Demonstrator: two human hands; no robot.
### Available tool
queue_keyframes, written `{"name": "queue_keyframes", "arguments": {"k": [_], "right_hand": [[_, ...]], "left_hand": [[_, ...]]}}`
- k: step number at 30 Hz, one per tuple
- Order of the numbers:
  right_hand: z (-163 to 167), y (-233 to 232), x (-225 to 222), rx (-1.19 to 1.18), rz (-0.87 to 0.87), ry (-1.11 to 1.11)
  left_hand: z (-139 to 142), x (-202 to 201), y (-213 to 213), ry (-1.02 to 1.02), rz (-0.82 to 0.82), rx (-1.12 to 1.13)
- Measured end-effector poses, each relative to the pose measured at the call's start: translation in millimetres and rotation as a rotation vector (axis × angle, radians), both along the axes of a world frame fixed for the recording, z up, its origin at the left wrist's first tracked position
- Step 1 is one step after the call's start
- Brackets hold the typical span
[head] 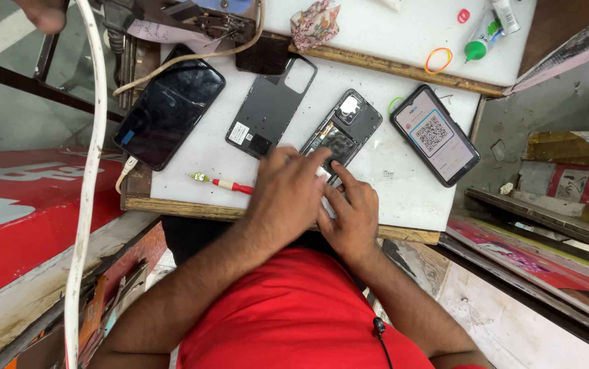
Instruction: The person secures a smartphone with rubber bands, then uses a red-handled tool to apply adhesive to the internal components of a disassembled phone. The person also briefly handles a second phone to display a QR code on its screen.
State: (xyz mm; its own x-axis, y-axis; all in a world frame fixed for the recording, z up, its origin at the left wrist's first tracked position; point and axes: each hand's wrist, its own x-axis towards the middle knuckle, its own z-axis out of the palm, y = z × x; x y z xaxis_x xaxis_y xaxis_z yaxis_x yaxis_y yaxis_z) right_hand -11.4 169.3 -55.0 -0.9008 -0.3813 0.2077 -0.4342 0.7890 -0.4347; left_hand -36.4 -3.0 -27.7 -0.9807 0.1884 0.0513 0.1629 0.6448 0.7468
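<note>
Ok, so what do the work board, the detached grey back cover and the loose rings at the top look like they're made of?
Work board: white laminate over wood, judging by its raw brown edge. Grey back cover: probably matte plastic, no glare. Yellow ring and red ring: likely rubber bands, thin and floppy. Both hands, left and right, rest on the opened phone.

Red short-sleeved shirt (294, 314), bare forearms, bare hands, black clip-on mic (378, 329) at chest.

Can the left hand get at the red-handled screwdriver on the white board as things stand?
Probably yes. The left hand rests on the opened phone, and the red-handled screwdriver lies just beside it on the white board with nothing between them.
</note>
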Motion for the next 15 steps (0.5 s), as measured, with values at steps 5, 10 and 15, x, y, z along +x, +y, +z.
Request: {"name": "queue_keyframes", "arguments": {"k": [5,10,15], "right_hand": [[4.8,3.2,4.4,-0.025,-0.025,0.006],[9.1,8.8,11.0,-0.009,-0.085,-0.031],[3.5,15.3,11.9,-0.037,-0.133,-0.088]], "left_hand": [[4.8,10.7,6.0,0.087,0.137,-0.13],[-0.4,19.9,0.2,0.092,0.113,-0.131],[-8.8,13.8,-11.8,-0.351,0.226,0.481]]}}
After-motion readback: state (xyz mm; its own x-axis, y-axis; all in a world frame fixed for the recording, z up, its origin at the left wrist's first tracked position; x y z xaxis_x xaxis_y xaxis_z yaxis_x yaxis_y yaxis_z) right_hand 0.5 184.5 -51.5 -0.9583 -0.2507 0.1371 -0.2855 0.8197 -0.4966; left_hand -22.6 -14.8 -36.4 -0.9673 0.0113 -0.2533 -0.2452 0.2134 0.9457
